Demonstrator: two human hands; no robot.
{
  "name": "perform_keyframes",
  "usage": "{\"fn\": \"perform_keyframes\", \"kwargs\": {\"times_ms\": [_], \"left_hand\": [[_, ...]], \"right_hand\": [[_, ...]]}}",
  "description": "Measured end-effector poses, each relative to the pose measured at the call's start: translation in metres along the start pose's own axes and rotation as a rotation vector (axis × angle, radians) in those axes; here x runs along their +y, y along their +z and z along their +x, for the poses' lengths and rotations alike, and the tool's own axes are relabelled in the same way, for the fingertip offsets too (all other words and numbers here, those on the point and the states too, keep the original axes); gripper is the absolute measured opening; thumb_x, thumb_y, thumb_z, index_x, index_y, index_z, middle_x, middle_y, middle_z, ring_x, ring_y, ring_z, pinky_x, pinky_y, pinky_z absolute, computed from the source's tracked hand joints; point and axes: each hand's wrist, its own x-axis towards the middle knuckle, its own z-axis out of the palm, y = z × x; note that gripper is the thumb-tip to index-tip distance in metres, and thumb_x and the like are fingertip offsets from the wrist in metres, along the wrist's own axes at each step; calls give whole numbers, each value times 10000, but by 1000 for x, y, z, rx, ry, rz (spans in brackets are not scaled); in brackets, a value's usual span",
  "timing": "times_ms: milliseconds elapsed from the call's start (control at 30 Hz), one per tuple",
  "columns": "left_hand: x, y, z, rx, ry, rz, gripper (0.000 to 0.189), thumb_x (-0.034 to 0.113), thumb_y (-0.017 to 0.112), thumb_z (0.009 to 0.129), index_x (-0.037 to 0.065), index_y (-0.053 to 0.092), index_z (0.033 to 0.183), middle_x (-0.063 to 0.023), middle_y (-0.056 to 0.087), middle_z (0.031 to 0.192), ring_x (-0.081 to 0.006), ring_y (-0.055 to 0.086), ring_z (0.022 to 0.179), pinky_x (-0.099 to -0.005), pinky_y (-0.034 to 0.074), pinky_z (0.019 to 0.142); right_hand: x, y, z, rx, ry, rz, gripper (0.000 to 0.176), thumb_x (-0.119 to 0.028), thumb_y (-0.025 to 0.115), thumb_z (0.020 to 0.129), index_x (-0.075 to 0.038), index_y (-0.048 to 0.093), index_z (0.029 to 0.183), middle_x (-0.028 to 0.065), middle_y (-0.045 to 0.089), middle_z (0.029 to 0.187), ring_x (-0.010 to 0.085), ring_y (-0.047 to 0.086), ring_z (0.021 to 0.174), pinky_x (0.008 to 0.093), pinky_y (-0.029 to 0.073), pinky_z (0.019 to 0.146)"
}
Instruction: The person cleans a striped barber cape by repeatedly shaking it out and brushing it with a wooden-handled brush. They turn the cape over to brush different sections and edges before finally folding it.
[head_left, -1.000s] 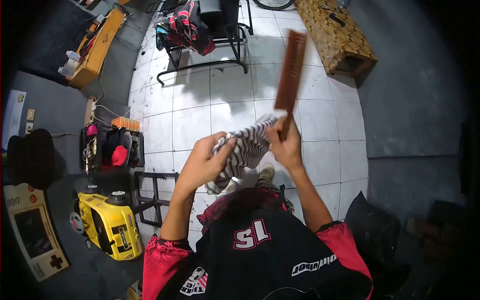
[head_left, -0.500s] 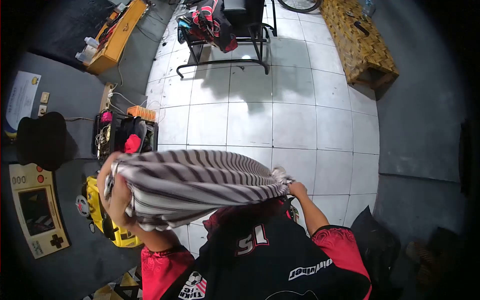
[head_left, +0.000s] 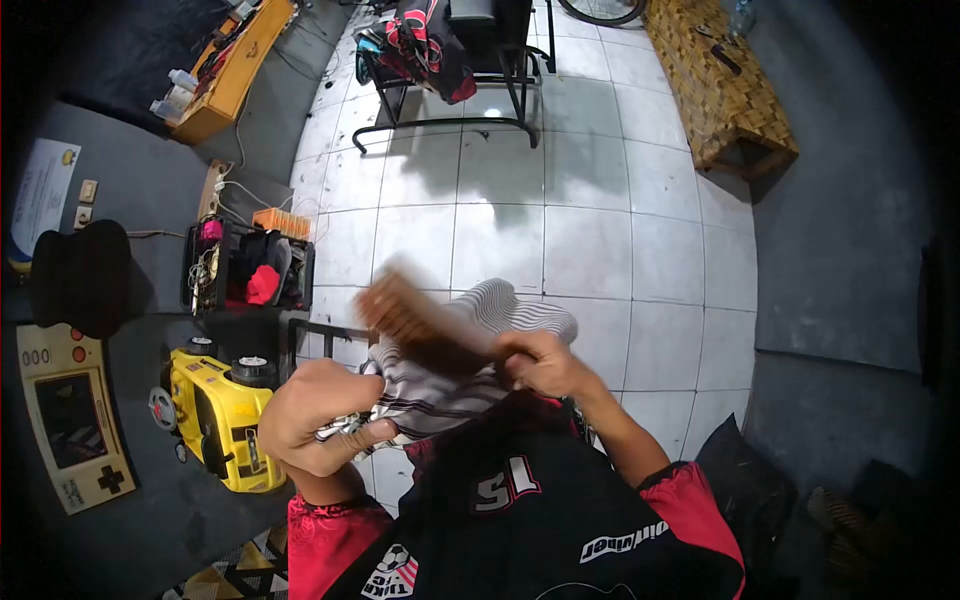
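A white cloth with dark stripes (head_left: 440, 400) hangs bunched in front of my body. My left hand (head_left: 325, 415) is closed on its left edge, thumb stretched along the fabric. To the right, my right hand (head_left: 545, 365) is closed in a fist around the near end of a brown brush-like thing (head_left: 420, 315). Smeared by motion, that thing reaches up and left across the cloth and has a ridged far end. Some of the cloth lies behind it.
On the left are a yellow toy car (head_left: 225, 420), a black crate (head_left: 250, 280) of caps and cables, and a wooden drawer unit (head_left: 230, 75). A black metal-framed chair (head_left: 450, 125) stands ahead on the tiled floor (head_left: 590, 250). A woven bench (head_left: 720, 90) lines the right wall.
The cloth, stretched wide between both hands before, is now gathered. My left hand moved right; my right hand moved left and up, and the brown brush-like thing has come into view in it.
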Motion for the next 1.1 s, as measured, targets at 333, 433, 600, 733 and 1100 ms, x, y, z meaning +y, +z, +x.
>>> {"fn": "perform_keyframes", "kwargs": {"times_ms": [333, 433, 600, 733, 1100], "left_hand": [[-11, -60, -122, 992, -60, 1014, 314, 119, 457, 876, -73, 527, 1114, -214, 546, 1092, -258, 555, 970, -362, 420, 880], [-8, -69, -135, 976, -161, 1022, 375, 129, 382, 911, -95, 459, 1202, -226, 506, 1173, -251, 520, 1057, -358, 375, 952], [-5, -34, -74, 1155, -655, 92, 314, 107, 542, 848, -105, 536, 1080, -127, 552, 1078, -180, 525, 989, -286, 361, 923], [0, 25, -18, 724, -627, -53, 144, 115, 561, 868, -28, 564, 878, -18, 546, 779, -79, 471, 729, -223, 375, 645], [18, 7, -17, 1123, -374, 151, 242, 64, 508, 865, -72, 551, 1060, -90, 565, 940, -142, 518, 862, -250, 395, 777]], "right_hand": [[300, -103, -44, 238, 773, -1067, 398, -341, 515, 777, 17, 641, 899, 253, 620, 868, 366, 619, 813, 434, 492, 704], [279, -107, -77, 366, 942, -1109, 403, -322, 503, 776, 27, 632, 931, 248, 620, 914, 381, 613, 849, 448, 489, 719], [258, -115, -45, 659, 628, -757, 443, -399, 438, 873, -5, 630, 933, 168, 636, 750, 328, 614, 622, 405, 469, 547], [59, 5, 13, 485, 272, 594, 337, -423, 388, 936, -104, 478, 876, -46, 325, 546, 57, 304, 408, 223, 248, 341], [167, -33, 14, 82, 426, -993, 382, -437, 361, 910, -131, 496, 1096, 215, 605, 892, 420, 567, 842, 485, 443, 715]]}}
